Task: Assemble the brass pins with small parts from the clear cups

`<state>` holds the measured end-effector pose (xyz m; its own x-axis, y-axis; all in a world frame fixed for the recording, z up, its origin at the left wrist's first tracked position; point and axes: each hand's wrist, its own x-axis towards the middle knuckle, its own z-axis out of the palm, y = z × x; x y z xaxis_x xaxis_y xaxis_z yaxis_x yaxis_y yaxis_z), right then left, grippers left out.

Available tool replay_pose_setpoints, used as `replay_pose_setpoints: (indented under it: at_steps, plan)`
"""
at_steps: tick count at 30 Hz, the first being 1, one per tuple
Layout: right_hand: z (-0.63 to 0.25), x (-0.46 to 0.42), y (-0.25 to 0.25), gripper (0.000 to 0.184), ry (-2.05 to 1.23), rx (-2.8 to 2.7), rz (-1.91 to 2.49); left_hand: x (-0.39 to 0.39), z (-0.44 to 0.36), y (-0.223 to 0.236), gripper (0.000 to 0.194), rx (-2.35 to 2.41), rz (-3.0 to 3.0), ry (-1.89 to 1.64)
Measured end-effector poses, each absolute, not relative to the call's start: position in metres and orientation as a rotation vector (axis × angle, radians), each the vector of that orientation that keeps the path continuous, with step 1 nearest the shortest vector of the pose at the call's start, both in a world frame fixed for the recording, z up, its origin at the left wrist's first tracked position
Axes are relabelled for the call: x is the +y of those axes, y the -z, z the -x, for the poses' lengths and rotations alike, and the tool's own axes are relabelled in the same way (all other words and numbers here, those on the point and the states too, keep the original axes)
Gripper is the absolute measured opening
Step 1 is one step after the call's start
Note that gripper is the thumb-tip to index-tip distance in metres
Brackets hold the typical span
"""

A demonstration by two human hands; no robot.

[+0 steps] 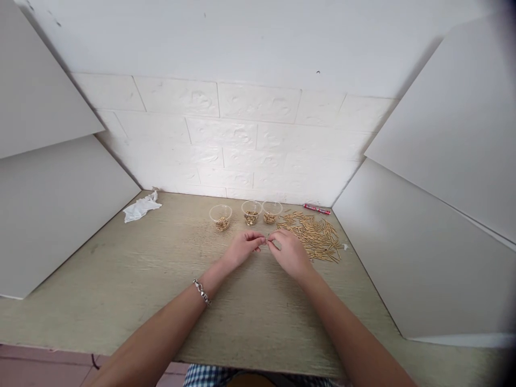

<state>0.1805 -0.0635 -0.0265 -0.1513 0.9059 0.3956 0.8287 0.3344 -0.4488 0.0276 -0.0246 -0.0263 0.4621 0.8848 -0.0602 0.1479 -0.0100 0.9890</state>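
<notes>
My left hand (244, 248) and my right hand (289, 251) meet over the middle of the table, their fingertips almost touching. Each hand is closed in a pinch; whatever sits between the fingers is too small to make out. Just beyond them stand three clear plastic cups: the left cup (220, 214), the middle cup (251, 209) and the right cup (272, 208), each with small gold-coloured pieces at its bottom. Beside my right hand spreads a loose pile of thin gold-coloured sticks (316, 236), partly covered by that hand.
A crumpled white tissue (142, 207) lies at the back left of the wooden table (161, 285). Near the wall at the back right is a red, pen-like tube (316, 209). White panels (56, 215) close in the left and right sides.
</notes>
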Motion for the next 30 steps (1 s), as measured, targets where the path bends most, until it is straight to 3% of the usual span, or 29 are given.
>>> replay_pose_setpoints:
  at_steps: [13, 30]
  plan:
    - [-0.173, -0.066, 0.028, 0.014, -0.626, -1.521, 1.412, -0.024, -0.026, 0.023, 0.035, 0.891, -1.365, -0.745]
    - [-0.169, -0.067, 0.028, 0.017, -0.778, -1.380, 1.342, -0.023, -0.025, 0.024, 0.041, 0.902, -1.339, -0.760]
